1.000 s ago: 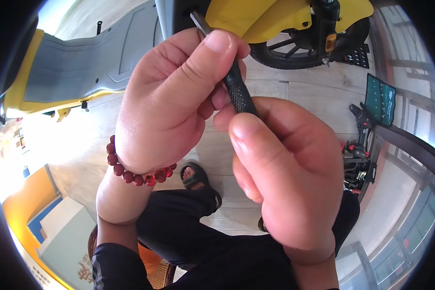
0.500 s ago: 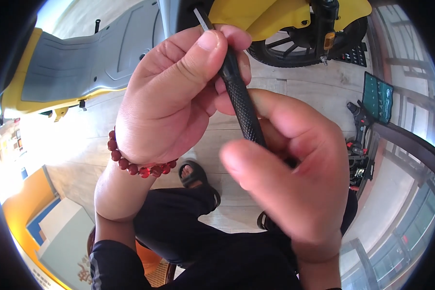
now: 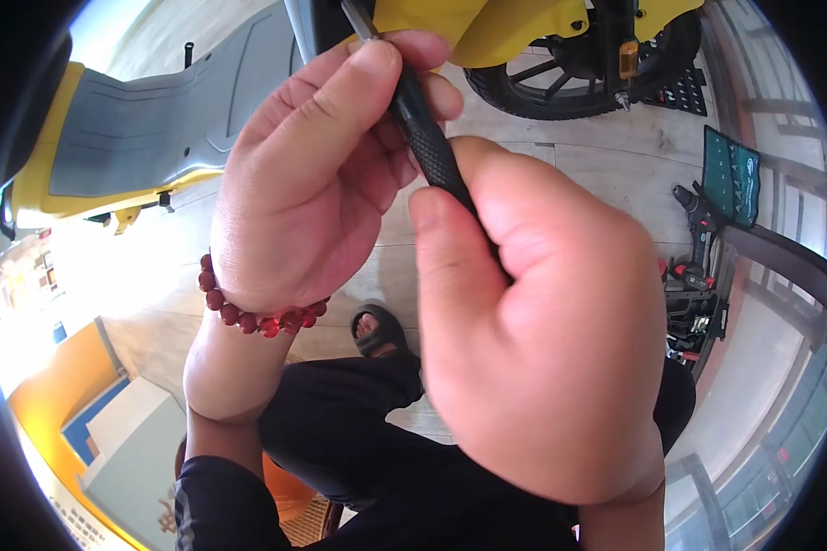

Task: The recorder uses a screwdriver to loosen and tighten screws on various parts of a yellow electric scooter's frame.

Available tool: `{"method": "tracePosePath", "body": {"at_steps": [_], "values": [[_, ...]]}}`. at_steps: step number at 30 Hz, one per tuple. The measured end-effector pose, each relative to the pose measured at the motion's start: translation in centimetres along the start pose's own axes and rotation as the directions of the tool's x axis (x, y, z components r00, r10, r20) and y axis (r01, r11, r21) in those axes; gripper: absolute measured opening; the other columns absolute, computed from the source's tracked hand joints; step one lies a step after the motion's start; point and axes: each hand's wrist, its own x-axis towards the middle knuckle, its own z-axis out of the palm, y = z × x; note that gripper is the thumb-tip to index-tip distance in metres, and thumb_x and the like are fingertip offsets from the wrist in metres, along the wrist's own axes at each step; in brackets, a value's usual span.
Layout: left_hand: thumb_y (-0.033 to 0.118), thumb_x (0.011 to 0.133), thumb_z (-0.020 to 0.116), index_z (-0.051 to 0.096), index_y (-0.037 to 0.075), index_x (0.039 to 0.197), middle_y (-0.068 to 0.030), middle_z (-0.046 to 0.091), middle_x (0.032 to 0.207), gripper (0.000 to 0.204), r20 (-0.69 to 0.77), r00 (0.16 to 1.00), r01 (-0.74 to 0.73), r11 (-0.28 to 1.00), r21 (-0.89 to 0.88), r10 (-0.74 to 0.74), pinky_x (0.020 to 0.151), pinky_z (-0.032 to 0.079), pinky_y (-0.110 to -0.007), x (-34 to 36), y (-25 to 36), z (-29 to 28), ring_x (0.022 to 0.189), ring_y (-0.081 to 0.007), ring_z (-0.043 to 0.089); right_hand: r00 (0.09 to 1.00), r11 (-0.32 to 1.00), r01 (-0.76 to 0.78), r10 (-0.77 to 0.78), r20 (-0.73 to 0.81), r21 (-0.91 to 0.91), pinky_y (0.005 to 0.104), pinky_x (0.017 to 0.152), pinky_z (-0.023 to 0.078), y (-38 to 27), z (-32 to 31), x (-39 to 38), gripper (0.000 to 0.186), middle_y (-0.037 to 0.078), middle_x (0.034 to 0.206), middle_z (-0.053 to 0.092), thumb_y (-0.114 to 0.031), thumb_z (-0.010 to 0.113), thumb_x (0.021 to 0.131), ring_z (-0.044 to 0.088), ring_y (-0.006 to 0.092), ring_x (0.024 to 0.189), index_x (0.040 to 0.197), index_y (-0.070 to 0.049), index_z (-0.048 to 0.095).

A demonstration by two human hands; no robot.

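Note:
Between both hands runs a screwdriver [image 3: 436,158] with a black knurled handle and a metal shaft pointing up and to the left. My left hand [image 3: 308,174], with a red bead bracelet [image 3: 248,323] at its wrist, pinches the front of the handle near the shaft. Lower down, my right hand [image 3: 551,321] has thumb and fingers closed round the back of the handle; that end is hidden in the palm. The shaft reaches the dark part of a yellow and grey scooter [image 3: 156,129] at the top edge, where its tip cannot be made out.
The scooter's front wheel [image 3: 570,87] stands beyond my hands. At the right lie a cordless drill [image 3: 698,225], a green tool pouch [image 3: 731,174] and several tools [image 3: 694,308] on the floor. A sandalled foot [image 3: 377,331] is below. Boxes [image 3: 124,441] stand at the lower left.
Both hands and the screwdriver have shifted slightly left and up in view. My right thumb, lifted off the handle before, now presses against it, and that hand has turned.

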Motion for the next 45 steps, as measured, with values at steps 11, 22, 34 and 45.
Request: {"method": "tracePosePath", "body": {"at_steps": [11, 22, 34, 45], "values": [[0.022, 0.094, 0.043, 0.045, -0.001, 0.111, -0.0061, 0.05, 0.09, 0.028, 0.055, 0.998, -0.021, 1.0, 0.013, 0.02, 0.067, 0.038, -0.026, 0.6, 0.3, -0.4, 0.076, -0.013, 0.041, 0.731, -0.168, -0.675, -0.022, 0.682, 0.718, 0.023, 0.04, 0.035, 2.9, -1.2, 0.4, 0.046, 0.003, 0.054, 0.044, -0.036, 0.033, 0.094, 0.035, 0.0094, 0.041, 0.117, 0.002, 0.045], [0.02, 0.091, 0.05, 0.05, -0.004, 0.11, -0.0105, 0.058, 0.093, 0.031, -0.052, 0.998, 0.036, 0.987, -0.16, -0.045, 0.074, 0.047, -0.025, -0.1, 0.8, 0.8, 0.085, -0.0171, 0.053, 0.976, 0.986, 0.167, -0.168, -0.142, -0.018, 0.0222, 0.046, 0.038, -1.6, 0.2, -0.6, 0.02, 0.001, 0.061, 0.053, -0.009, 0.055, 0.085, 0.049, 0.0063, 0.051, 0.1, 0.005, 0.057], [0.023, 0.093, 0.045, 0.048, -0.003, 0.111, -0.006, 0.053, 0.087, 0.032, -0.092, 0.996, 0.015, 1.0, 0.015, -0.013, 0.07, 0.04, -0.026, -0.4, 1.5, 1.1, 0.075, -0.0137, 0.046, 0.998, 0.999, 0.029, -0.028, 0.063, -0.026, 0.0315, 0.041, 0.04, 0.9, 0.8, -0.6, 0.022, 0.007, 0.05, 0.05, -0.019, 0.052, 0.089, 0.052, 0.017, 0.042, 0.093, 0.002, 0.051], [0.023, 0.093, 0.046, 0.046, -0.003, 0.11, -0.0046, 0.045, 0.081, 0.031, 0.002, 1.0, 0.007, 1.0, -0.003, -0.007, 0.065, 0.036, -0.023, 0.3, 0.9, 0.5, 0.072, -0.0114, 0.038, 0.843, 0.284, -0.506, -0.039, 0.537, 0.815, 0.0195, 0.033, 0.031, 2.9, -1.4, -0.4, 0.05, 0.005, 0.058, 0.046, -0.032, 0.043, 0.093, 0.032, 0.0061, 0.039, 0.122, 0.01, 0.04]]}}
